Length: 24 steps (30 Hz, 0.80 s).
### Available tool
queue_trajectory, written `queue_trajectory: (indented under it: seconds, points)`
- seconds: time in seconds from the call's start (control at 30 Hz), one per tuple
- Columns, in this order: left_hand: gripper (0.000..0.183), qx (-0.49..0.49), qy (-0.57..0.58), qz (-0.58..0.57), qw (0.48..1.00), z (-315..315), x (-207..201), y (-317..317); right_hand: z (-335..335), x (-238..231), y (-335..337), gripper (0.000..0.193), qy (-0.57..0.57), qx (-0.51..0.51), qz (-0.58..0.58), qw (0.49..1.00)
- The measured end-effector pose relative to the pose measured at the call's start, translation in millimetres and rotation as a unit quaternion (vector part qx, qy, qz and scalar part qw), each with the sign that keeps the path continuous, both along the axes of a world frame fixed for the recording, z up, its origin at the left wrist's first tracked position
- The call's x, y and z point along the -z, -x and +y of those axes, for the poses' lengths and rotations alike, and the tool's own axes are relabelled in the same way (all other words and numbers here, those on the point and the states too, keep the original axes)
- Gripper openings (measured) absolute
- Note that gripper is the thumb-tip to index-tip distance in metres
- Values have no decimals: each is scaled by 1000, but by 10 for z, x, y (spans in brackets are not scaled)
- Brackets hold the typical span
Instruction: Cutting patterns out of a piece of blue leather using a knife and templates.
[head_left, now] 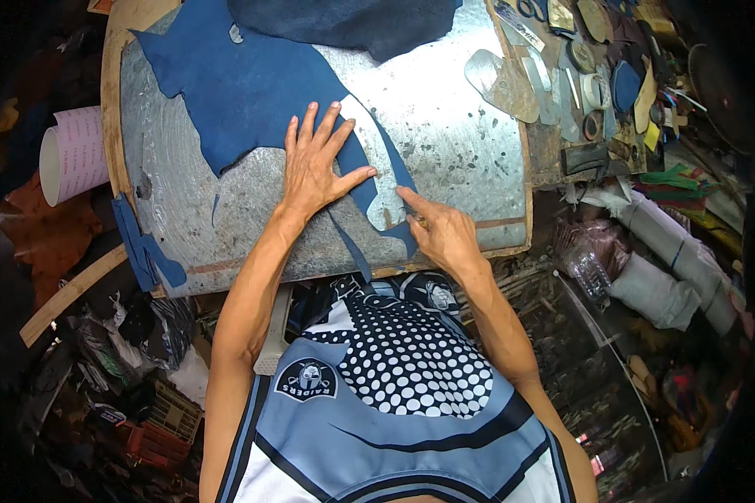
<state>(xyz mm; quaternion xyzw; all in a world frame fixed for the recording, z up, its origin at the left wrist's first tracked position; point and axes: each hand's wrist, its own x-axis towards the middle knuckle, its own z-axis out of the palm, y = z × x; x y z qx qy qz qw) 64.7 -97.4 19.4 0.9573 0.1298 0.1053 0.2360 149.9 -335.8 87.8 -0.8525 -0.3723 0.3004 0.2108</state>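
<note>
A blue sheet of leather with ragged edges lies across the metal-topped table. On its right part rests a long, curved, pale template, with a narrow blue margin showing along its right side. My left hand lies flat with fingers spread, pressing on the leather, its thumb and fingertips at the template's left edge. At the template's lower right edge, my right hand is closed with its index finger stretched forward. A bit of yellow shows between its fingers; most of what it holds is hidden.
Darker leather lies at the table's far edge. Blue scraps hang at its near left corner. A clear template, tape rolls and scissors lie at the right. A printed paper roll stands left of the table.
</note>
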Motion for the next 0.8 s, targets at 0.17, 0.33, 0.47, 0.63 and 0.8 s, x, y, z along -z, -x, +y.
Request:
queue_trajectory:
  seconds: [0.17,0.33,0.47,0.63,0.8]
  points:
    - [82,2,-11,2,1000,-8,25,5,3,-28,-10,54,3,-2,11,1000]
    - [80,8,-27,9,1000,26,-32,-4,-2,-64,-88,49,-18,6,61,998]
    - [74,5,-46,18,999,-3,-206,-83,102,-459,-533,48,37,81,115,989]
    - [49,172,-71,81,979,61,-356,-229,-2,-471,-687,42,65,-62,-109,990]
    - [67,246,64,326,911,438,-643,-1093,466,-335,-406,35,-55,-167,-77,981]
